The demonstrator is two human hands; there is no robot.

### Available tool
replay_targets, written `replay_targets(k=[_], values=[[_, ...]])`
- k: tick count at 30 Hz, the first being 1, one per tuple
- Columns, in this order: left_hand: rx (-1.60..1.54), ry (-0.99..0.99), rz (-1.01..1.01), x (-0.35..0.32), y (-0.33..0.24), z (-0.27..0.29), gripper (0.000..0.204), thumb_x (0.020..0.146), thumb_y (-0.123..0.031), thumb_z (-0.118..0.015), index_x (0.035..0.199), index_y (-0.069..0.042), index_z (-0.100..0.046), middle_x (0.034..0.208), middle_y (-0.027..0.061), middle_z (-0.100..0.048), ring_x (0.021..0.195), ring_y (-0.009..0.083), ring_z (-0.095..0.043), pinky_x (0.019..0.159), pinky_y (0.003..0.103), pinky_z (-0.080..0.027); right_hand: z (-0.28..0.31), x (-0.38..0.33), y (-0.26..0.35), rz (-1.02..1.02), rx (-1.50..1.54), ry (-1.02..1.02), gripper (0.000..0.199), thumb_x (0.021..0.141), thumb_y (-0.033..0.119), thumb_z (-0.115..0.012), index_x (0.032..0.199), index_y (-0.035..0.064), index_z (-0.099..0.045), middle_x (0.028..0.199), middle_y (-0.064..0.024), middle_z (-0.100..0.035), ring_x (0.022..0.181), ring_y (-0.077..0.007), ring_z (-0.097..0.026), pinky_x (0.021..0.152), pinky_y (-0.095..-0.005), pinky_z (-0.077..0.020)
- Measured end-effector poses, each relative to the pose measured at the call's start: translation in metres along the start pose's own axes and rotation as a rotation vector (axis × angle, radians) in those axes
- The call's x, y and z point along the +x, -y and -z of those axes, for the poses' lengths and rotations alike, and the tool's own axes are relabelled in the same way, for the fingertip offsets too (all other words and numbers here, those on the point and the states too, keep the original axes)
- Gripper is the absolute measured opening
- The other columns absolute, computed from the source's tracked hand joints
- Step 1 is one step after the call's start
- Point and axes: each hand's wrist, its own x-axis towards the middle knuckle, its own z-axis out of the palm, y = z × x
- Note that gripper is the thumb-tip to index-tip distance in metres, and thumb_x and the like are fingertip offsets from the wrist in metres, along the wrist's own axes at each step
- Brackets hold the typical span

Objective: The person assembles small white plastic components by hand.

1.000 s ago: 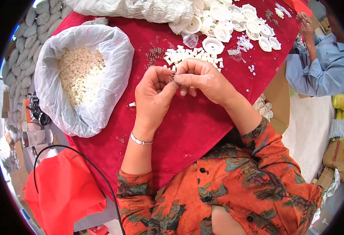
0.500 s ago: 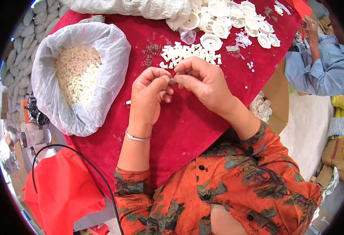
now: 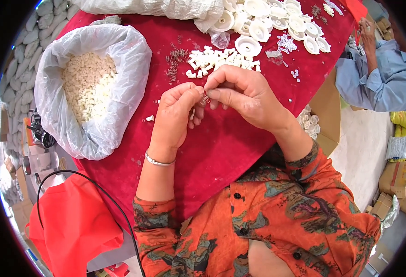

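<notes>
My left hand and my right hand meet over the red cloth, fingertips pinched together. Between them shows a small coiled metal spring, with both hands' fingers closed on it. Something pale shows by the curled lower fingers of my left hand, too small to make out. Just beyond my fingers lies a heap of small cream plastic spools. Loose metal springs are scattered to the left of that heap. One white piece with a metal end rests beside my left wrist.
A plastic-lined bag full of small cream pieces stands left. White round plastic parts and tiny clear rings lie at the back. A black cable loops at lower left. A person in a blue shirt sits right.
Both hands have shifted slightly, and the spring shows more clearly between the fingertips. More of the white pieces beside my left hand is uncovered. The whole view has moved a little.
</notes>
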Motion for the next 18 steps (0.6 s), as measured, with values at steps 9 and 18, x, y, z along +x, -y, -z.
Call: replay_targets(k=[9,18], values=[[-0.207,-0.001,0.020,-0.001,-0.005,-0.001,0.009,0.089,-0.011,-0.058,0.083,-0.004,-0.060,0.067,0.0019,-0.059,0.050,0.0070,-0.051,0.041,0.019,-0.035,0.001,-0.005,-0.001,0.189,-0.373,-0.086,0.012,0.089,0.007,-0.063,0.099,0.0025,-0.061,0.096,-0.0044,-0.063,0.083,-0.0101,-0.059,0.070,-0.0226,-0.0478],[0.123,-0.192,-0.305,-0.001,0.001,-0.018,0.004,0.090,-0.006,-0.059,0.089,-0.002,-0.060,0.076,0.0027,-0.063,0.057,0.0054,-0.056,0.047,0.018,-0.042,-0.007,-0.006,-0.006,-0.260,0.111,-0.149,0.016,0.092,0.015,-0.063,0.094,-0.0002,-0.061,0.078,-0.0024,-0.064,0.066,-0.0067,-0.059,0.056,-0.0219,-0.0490]])
